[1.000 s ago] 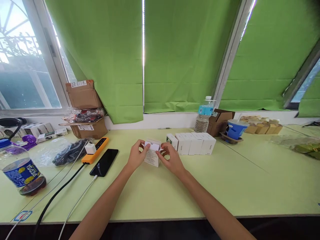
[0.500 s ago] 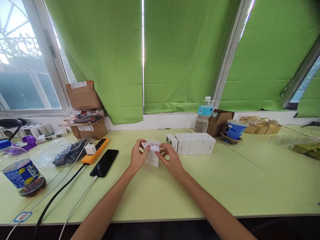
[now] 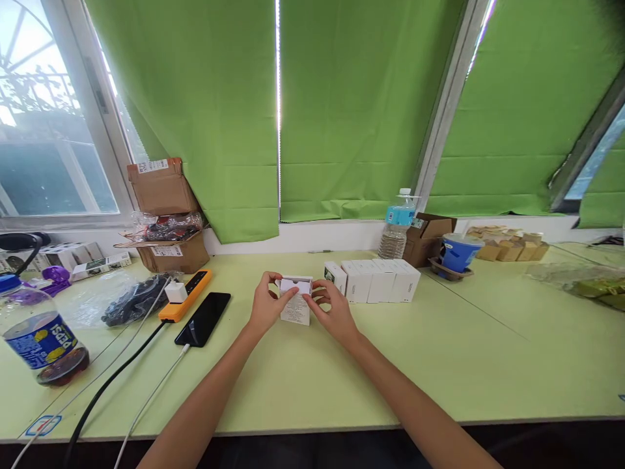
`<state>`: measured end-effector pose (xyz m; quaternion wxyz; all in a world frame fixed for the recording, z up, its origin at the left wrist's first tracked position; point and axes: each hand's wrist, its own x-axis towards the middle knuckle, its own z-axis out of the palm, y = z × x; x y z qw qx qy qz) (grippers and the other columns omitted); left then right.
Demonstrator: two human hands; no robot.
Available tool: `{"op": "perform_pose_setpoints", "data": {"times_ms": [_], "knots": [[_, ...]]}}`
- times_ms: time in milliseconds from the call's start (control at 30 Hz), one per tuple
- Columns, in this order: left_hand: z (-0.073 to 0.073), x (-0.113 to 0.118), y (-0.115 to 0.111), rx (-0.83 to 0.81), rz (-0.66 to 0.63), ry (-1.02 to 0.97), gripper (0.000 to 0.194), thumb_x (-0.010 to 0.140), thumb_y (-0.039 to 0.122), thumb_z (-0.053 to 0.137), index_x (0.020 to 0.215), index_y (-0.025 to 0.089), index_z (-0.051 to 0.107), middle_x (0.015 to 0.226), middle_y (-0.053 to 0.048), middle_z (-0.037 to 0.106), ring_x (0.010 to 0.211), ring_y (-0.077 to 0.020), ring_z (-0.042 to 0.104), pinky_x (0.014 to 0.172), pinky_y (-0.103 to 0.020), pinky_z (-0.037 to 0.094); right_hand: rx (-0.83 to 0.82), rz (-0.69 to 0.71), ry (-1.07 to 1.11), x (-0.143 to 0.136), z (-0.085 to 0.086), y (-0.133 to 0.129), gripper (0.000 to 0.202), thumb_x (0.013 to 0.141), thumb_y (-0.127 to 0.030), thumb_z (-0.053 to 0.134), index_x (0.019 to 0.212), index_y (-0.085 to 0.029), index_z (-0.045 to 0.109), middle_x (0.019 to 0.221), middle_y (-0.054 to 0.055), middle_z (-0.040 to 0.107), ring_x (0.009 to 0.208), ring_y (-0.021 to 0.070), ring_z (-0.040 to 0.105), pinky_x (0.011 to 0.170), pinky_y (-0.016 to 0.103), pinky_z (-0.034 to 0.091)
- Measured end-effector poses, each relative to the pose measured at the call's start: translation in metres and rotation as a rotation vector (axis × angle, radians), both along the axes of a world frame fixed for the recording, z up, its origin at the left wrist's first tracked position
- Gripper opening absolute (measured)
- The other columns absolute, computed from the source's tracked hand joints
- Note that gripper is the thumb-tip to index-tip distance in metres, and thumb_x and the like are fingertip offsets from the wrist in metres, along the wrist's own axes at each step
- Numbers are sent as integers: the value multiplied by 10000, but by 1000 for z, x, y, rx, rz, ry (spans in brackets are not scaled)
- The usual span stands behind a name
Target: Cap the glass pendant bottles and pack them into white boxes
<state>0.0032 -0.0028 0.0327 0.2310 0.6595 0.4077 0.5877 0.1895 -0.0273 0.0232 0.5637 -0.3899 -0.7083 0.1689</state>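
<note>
A small white box (image 3: 295, 311) with fine print on its front stands on the pale green table between my hands, its top flap partly raised. My left hand (image 3: 268, 305) grips the box's left upper side, with the thumb across the top opening. On the right upper edge, my right hand (image 3: 334, 311) holds the box between thumb and fingers. Just to the right is a row of several white boxes (image 3: 381, 286), with a smaller box (image 3: 335, 277) showing a green picture at its left end.
On the left of the table (image 3: 293, 391) are a black phone (image 3: 203, 319), an orange power strip (image 3: 188, 299), cables and a Pepsi bottle (image 3: 46, 342). Behind stand cardboard boxes (image 3: 178, 253), a water bottle (image 3: 396, 228) and a blue cup (image 3: 458, 253).
My left thumb has shifted right across the top of the box. The box looks a little more upright, and my right hand has hardly moved.
</note>
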Motion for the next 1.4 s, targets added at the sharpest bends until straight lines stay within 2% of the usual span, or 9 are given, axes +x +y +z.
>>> {"op": "perform_pose_setpoints", "data": {"times_ms": [133,267,467,700,867,1000,1067,1200,1400], "knots": [[-1,1,-1,43,65,-2,426,734,454,745,1002,206,526,1020,-39,602,852,-147,584,583,-220,412,-25,2,12,-1,1,0,342,872,-479,594,1106,-239,529,1080,92,607,818,190,641,523,260,524],[-1,3,-3,74,65,-5,385,736,443,745,942,205,524,1013,-36,615,834,-144,587,570,-222,398,-29,4,28,-1,1,0,352,870,-490,589,1104,-234,528,1071,93,610,801,188,644,530,265,523],[0,5,-5,88,52,57,445,741,414,748,1106,227,579,1020,-57,638,868,-176,593,575,-245,421,-4,21,20,0,0,1,331,883,-470,582,1110,-234,535,1072,89,615,816,186,643,657,318,560],[10,2,-11,124,71,211,356,802,422,692,1108,261,606,1138,-53,623,933,-194,578,579,-256,448,-38,30,22,0,0,0,349,880,-477,583,1130,-240,525,1084,94,610,836,194,639,574,284,534],[15,-2,-11,159,-9,241,220,838,380,653,1006,243,615,1058,-52,611,943,-187,586,558,-242,465,-31,20,23,0,-1,1,362,873,-489,591,1124,-236,528,1079,95,612,830,194,643,536,269,521],[12,-5,-7,211,-77,216,151,841,327,650,945,225,608,1129,-69,580,1059,-198,568,623,-246,502,10,14,-2,1,-1,2,336,890,-471,576,1131,-239,543,1093,90,605,820,185,642,589,289,553],[8,-5,-5,227,-83,198,198,833,319,661,1000,230,603,1167,-75,573,1096,-203,555,654,-254,512,38,12,-37,2,-1,3,313,905,-465,554,1124,-241,571,1106,95,599,829,188,642,592,294,563],[1,-5,-3,210,-25,71,420,789,347,712,1153,229,538,1145,-78,593,998,-180,587,660,-263,522,62,0,-86,2,1,2,301,920,-473,524,1090,-244,618,1095,105,601,854,209,642,594,308,577],[-2,0,-5,185,-80,86,201,853,397,626,885,199,636,1083,-74,649,972,-183,619,623,-253,500,75,10,-64,1,3,2,318,927,-499,502,1050,-232,623,1070,102,612,858,210,626,693,352,586]]}}
